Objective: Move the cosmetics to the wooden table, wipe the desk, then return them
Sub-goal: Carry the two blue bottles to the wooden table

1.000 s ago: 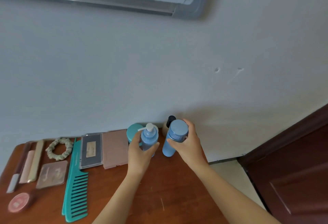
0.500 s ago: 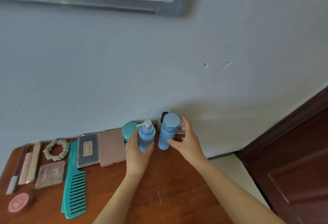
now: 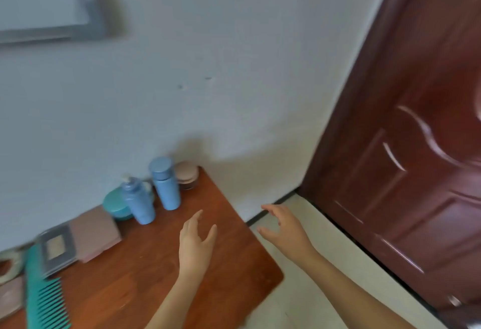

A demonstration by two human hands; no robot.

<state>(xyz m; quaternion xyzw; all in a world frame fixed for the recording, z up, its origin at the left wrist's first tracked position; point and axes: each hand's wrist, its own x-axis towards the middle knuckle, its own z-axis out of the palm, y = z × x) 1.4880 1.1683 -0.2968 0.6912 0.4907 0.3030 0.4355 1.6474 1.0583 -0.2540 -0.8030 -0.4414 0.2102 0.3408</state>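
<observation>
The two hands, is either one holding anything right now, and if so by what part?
Nothing is held. The left hand is open over the wooden table, and the right hand is open past its edge, both apart from the blue bottles.

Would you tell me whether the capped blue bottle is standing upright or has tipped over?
Upright. The capped blue bottle stands on its base on the wooden table, cap uppermost, with neither hand touching it.

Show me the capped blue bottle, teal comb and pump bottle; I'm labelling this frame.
capped blue bottle [image 3: 168,190], head view, middle of its body
teal comb [image 3: 39,300], head view, its spine
pump bottle [image 3: 139,205], head view, its body
</observation>
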